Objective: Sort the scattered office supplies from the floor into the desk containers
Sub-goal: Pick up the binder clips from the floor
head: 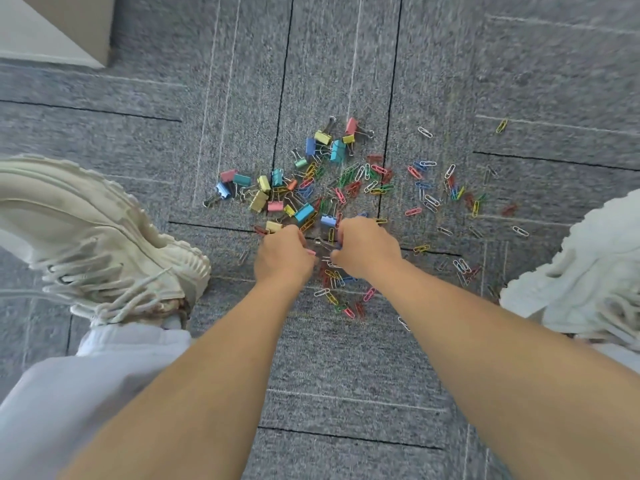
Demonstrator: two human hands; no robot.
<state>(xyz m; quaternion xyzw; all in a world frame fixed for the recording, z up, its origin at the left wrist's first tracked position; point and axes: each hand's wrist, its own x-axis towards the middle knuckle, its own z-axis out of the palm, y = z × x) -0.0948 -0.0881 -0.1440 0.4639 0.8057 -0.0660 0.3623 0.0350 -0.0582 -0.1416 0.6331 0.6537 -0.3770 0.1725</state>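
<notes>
Coloured binder clips [277, 188] and coloured paper clips [377, 181] lie scattered on the grey carpet. Both hands are down in the pile, close together. My left hand [282, 256] has its fingers curled over clips at the pile's near edge; a pink piece shows at its fingertips. My right hand [365, 245] is curled likewise, with a metal clip handle and paper clips showing between the two hands. What each palm holds is hidden. More paper clips [334, 296] lie below the wrists.
My left shoe [104, 244] and right shoe [588, 271] stand on either side of the pile. A white furniture base [52, 26] sits at the top left corner. Loose paper clips spread out to the right toward the right shoe. No containers are in view.
</notes>
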